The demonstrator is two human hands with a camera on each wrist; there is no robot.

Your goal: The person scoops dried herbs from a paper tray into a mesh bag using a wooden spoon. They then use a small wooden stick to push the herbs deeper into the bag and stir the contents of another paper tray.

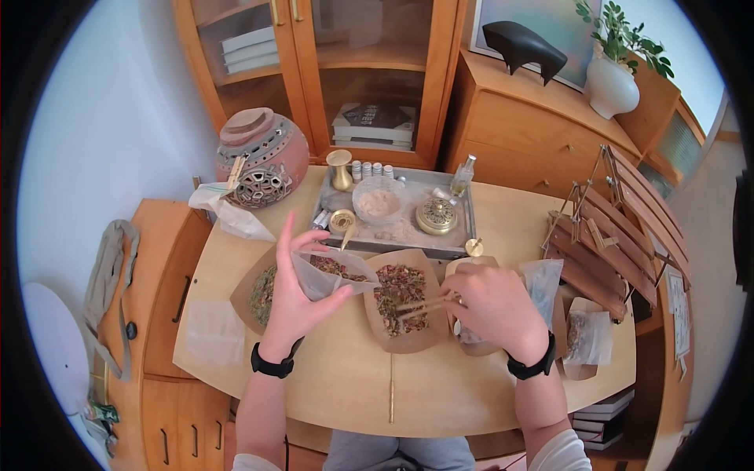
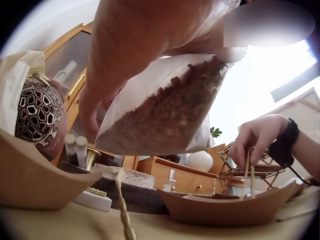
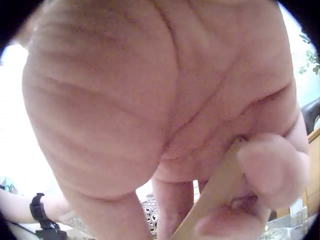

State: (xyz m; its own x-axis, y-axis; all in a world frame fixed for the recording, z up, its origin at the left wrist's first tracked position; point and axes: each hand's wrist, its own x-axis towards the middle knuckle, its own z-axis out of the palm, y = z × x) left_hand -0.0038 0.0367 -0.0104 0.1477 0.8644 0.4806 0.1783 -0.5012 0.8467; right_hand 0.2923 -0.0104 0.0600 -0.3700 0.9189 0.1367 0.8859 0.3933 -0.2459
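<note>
In right hand (image 1: 499,308), wooden tweezers (image 1: 429,306)

Pouch (image 1: 334,275): translucent, smooth plastic-like film. Boat-shaped trays (image 1: 405,337): matt brown paper or card. Tongs (image 1: 424,304): pale wood-like. Worktop (image 1: 338,385): smooth pale wood. Lidded burner (image 1: 437,217): glossy brass-coloured metal. Round pot (image 1: 296,149): matt, clay-like. Wristbands (image 1: 272,363): black, matt. Sleeves (image 1: 560,450): cloth.
</note>
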